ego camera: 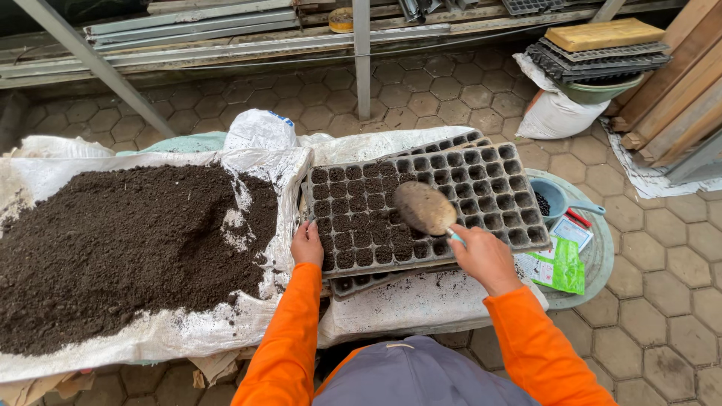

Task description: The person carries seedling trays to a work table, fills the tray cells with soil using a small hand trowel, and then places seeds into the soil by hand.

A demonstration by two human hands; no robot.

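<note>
Half the seed tray cells hold soil; right hand holds trowel.

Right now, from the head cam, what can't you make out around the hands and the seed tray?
- Right hand: grip on the trowel's pale handle is hidden by the fingers.
- Second black cell tray: mostly covered by the black plastic seed tray stacked on it.
- Left hand: fingertips hidden at the tray edge.
- Dark soil heap: cut off by the left edge.
- Blue scoop cup: dark contents too small to identify.
</note>
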